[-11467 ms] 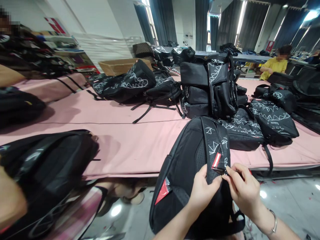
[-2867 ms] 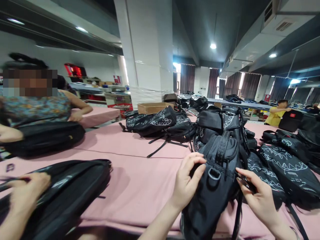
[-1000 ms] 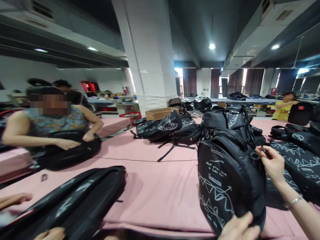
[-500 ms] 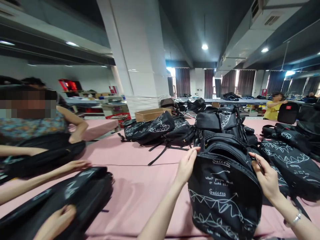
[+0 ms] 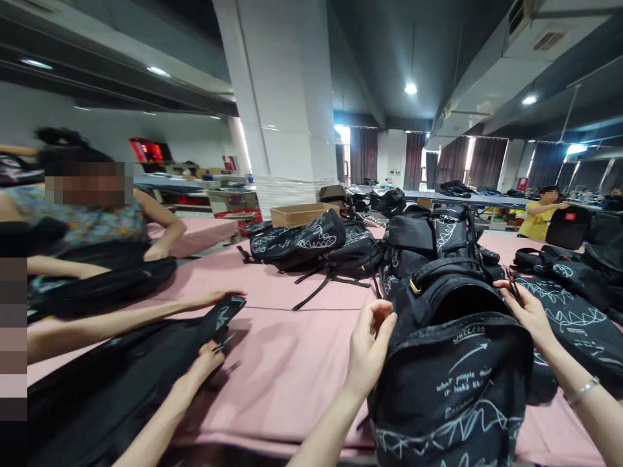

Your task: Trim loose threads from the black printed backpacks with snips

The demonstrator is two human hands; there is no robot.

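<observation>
A black backpack point(image 5: 438, 370) with white scribbled lettering stands upright before me, its main zip undone and the front panel sagging forward over a dark opening. At its upper left edge is my left hand point(image 5: 367, 347), fingers curled and closed against the side of the bag. Beside the upper right edge, my right hand point(image 5: 530, 318) is closed around small dark thread snips point(image 5: 514, 282), pointing up; part of them is hidden by the fingers. A gold-coloured metal piece point(image 5: 415, 286) shows on the bag's rear part.
Stacked black bags point(image 5: 413, 232) stand behind the backpack, and more patterned bags point(image 5: 569, 305) lie at right. Others point(image 5: 296, 240) lie by a cardboard box point(image 5: 302, 214). At left, co-workers' hands point(image 5: 211, 357) work on another bag point(image 5: 126, 370) over the pink table point(image 5: 282, 363).
Earlier the backpack showed its strap side; it has been turned front towards me and its zip opened. Since half a second ago the front panel has dropped forward and the opening has widened.
</observation>
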